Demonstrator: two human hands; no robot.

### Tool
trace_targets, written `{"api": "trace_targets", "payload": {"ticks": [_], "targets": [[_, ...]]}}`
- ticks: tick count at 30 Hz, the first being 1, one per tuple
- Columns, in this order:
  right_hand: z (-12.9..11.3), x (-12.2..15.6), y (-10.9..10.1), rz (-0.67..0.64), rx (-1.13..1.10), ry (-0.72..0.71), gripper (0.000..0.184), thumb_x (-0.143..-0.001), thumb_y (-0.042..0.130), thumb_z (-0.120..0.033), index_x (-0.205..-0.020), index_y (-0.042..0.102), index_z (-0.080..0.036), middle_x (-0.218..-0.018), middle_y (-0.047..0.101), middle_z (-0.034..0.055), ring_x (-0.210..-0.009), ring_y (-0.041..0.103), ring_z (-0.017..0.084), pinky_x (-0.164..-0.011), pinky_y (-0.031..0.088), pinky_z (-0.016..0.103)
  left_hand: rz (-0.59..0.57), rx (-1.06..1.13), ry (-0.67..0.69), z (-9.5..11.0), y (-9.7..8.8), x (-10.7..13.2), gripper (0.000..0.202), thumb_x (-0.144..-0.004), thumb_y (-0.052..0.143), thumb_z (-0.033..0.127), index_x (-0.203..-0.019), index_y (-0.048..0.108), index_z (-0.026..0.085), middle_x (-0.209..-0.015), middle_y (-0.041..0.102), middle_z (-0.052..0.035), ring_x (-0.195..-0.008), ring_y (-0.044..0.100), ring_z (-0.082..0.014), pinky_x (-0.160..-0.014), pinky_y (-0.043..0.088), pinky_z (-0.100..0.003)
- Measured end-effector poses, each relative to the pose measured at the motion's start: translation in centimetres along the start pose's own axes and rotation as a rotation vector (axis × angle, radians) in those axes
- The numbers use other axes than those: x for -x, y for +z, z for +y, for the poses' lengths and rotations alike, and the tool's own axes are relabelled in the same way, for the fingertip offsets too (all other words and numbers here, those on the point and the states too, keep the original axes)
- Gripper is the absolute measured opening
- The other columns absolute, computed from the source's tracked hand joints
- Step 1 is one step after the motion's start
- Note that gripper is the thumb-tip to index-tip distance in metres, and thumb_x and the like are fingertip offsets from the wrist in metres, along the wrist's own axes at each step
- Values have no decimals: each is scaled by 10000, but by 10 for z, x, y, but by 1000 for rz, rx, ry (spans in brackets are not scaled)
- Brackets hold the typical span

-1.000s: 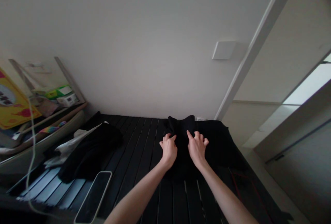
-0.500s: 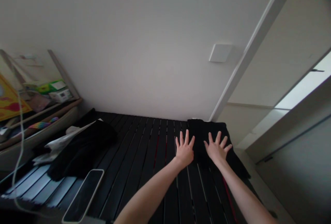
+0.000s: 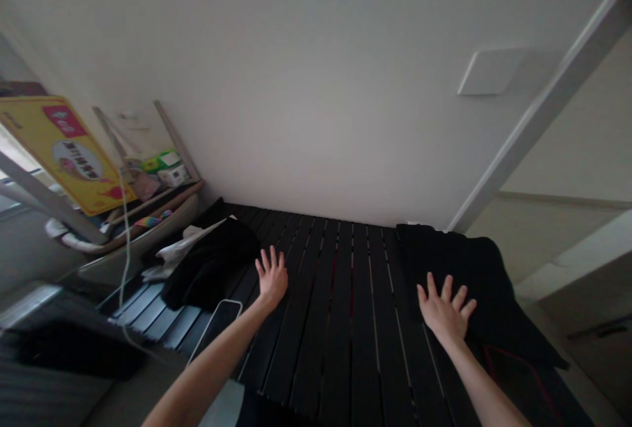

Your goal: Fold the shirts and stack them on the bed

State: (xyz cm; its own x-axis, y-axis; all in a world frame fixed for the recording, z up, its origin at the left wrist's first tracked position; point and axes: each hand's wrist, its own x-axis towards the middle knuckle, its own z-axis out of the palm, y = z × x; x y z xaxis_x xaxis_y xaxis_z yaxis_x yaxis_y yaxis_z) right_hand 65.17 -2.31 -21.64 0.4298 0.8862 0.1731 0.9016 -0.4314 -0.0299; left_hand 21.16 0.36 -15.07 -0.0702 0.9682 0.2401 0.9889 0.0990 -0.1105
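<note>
The right hand (image 3: 443, 312) lies palm down, fingers spread and not pinching, on the near edge of a flat, dark black fabric garment (image 3: 481, 276) at the right of a black slatted surface (image 3: 336, 328). The garment's long axis runs diagonally from far left to near right, and most of it lies beyond and right of the fingertips. The right hand is the nearer one. The left hand (image 3: 270, 277), fingers also spread, is well apart from the garment, to its left, above the bare slats; contact with them cannot be confirmed. Just left of that hand lies a crumpled black cloth (image 3: 212, 262) with a white cloth (image 3: 180, 251) beside it. A black smartphone with a pale rim (image 3: 216, 329) lies near the left wrist.
</note>
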Motion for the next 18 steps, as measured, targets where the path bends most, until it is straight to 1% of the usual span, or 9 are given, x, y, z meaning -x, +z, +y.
{"api": "trace_targets", "payload": {"ticks": [3,5,7,9,11,12,15,18], "targets": [[-4,4,5,43,-18,9,633,-935,172,-519,-1461,355,-218,-1544,216,189,-1395,125,458,-1064,60,644,97,-121,-129,-65,-8,-10,548,-881,383,124,-1428,411,139,-1543,249,-177,-1429,104,-400,-1104,118,-617],[-8,5,6,57,-27,23,624,-938,180,-503,-1441,394,-203,-1522,257,218,-1391,129,469,-1037,79,672,130,-186,-220,-102,-15,-15,535,-881,342,86,-1405,439,121,-1518,294,-198,-1413,145,-419,-1082,135,-643],[-13,5,7,68,-20,29,605,-940,209,-479,-1415,437,-181,-1492,298,254,-1380,152,488,-1005,92,699,101,-216,-304,-133,-19,-18,495,-878,313,63,-1315,539,113,-1441,409,-209,-1382,224,-431,-1050,154,-676],[-17,5,6,82,16,25,579,-939,251,-441,-1383,482,-150,-1457,341,288,-1361,188,511,-976,101,720,38,-198,-341,-155,-19,-17,466,-873,301,51,-1203,620,127,-1316,530,-196,-1339,316,-411,-1026,165,-700],[-22,6,5,104,79,7,559,-935,275,-389,-1355,511,-105,-1416,384,316,-1339,228,528,-952,118,730,4,-147,-331,-166,-18,-14,455,-874,300,55,-1162,637,157,-1228,588,-169,-1303,375,-375,-1017,163,-712],[-23,7,4,118,115,-8,552,-933,281,-361,-1344,516,-78,-1395,404,328,-1329,249,532,-944,132,728,10,-117,-316,-169,-17,-12,453,-878,300,62,-1170,628,172,-1216,597,-155,-1295,385,-359,-1018,157,-716],[-26,8,3,167,225,-79,528,-925,298,-289,-1314,521,-11,-1324,466,355,-1288,335,522,-926,185,705,75,-32,-254,-168,-18,-6,431,-884,311,72,-1165,613,195,-1220,608,-125,-1309,368,-333,-1026,120,-725],[-26,8,3,214,331,-142,504,-921,304,-248,-1265,540,35,-1249,523,371,-1218,436,500,-906,237,669,159,45,-155,-162,-29,-4,374,-881,340,76,-1094,624,194,-1159,651,-113,-1315,369,-320,-1039,72,-729]]}}
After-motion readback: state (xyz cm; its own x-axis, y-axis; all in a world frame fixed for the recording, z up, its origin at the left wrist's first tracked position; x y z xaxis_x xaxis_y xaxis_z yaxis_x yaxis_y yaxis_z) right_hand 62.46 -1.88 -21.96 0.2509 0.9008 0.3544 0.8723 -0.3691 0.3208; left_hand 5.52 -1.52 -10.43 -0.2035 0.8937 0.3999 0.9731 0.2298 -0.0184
